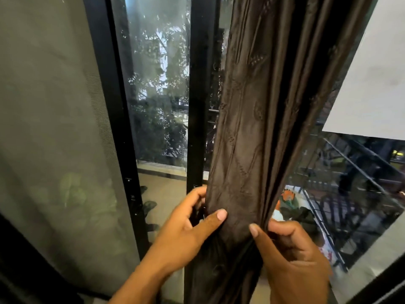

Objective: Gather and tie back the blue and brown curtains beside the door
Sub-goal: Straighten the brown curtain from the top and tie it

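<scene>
Right hand and left hand pinch opposite edges of the gathered, embroidered brown fabric curtain; black metal door frame just left, touching.

- Grey mesh screen at far left, faint leaves behind it.
- Black door frame, upright, mid-view.
- Glass pane with trees beyond.
- White wall, upper right.
- Dark railing outside, lower right.

Balcony floor carries what look like slippers.
</scene>
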